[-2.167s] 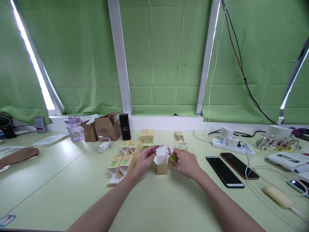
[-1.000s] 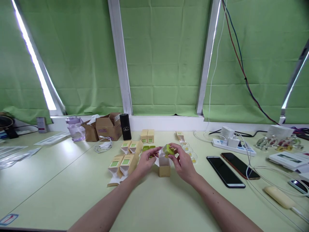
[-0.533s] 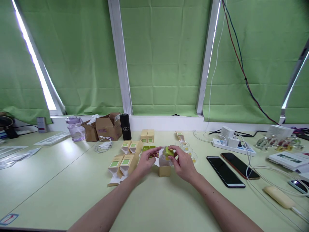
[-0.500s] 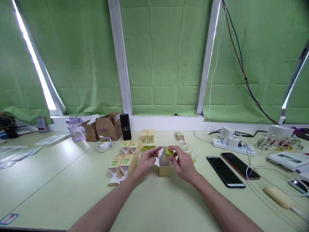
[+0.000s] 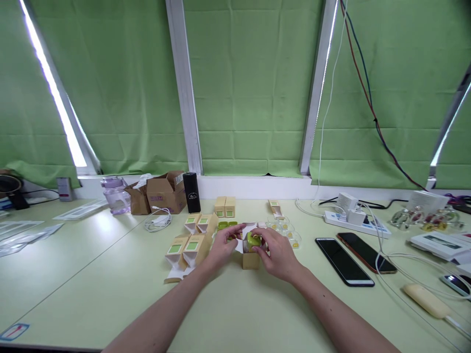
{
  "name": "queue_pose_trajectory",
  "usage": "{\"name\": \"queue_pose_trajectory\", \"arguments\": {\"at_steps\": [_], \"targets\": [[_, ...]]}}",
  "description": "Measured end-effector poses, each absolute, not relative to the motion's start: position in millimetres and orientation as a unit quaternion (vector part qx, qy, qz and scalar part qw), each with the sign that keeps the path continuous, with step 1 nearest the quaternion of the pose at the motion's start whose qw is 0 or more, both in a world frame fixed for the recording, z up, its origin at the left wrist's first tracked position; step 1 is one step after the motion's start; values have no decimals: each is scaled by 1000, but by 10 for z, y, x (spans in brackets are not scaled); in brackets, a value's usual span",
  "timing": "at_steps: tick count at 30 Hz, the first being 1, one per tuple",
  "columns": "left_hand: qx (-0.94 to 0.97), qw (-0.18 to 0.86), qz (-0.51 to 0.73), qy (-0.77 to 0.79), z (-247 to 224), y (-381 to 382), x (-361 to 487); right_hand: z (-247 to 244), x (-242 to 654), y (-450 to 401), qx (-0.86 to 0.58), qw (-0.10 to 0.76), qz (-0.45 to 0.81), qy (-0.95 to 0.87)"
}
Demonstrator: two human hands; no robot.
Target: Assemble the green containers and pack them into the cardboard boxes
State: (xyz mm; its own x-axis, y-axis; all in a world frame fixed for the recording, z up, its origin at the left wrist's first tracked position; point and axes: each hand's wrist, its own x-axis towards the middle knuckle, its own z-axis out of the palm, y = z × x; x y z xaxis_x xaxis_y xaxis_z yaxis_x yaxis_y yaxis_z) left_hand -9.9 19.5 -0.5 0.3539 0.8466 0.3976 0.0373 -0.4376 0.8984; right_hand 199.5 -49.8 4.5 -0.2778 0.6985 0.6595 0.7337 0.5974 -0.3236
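An open small cardboard box [image 5: 250, 261] with white inner flaps stands upright on the table in front of me. My left hand [image 5: 223, 246] is closed on its left flap, the fingertips partly hidden. Between the thumb and fingers of my right hand [image 5: 278, 253] is a small jar with a green lid [image 5: 252, 239], at the box's open mouth. The jar's lower part is hidden by the box. Just behind my left hand sit green-lidded jars [image 5: 227, 225]. Left of it lie several cardboard boxes with green labels [image 5: 193, 246], some with flaps open.
Clear round pieces with yellow centres [image 5: 289, 230] lie behind my right hand. Two closed boxes [image 5: 224, 207] stand at the back. To the right are two phones [image 5: 344, 261], a power strip [image 5: 371, 227] and loose white cables. A black cylinder [image 5: 192, 192] stands back left.
My right hand has moved slightly left and down, bringing the green-lidded jar from above the box's right side into its mouth. My left hand stays at the flap.
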Motion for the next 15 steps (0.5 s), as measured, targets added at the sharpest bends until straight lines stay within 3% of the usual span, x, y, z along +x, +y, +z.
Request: {"name": "queue_pose_trajectory", "arguments": {"at_steps": [15], "targets": [[706,416,468,330,19,162,-100,46,1945,-499,-467,410,76,-779]]}}
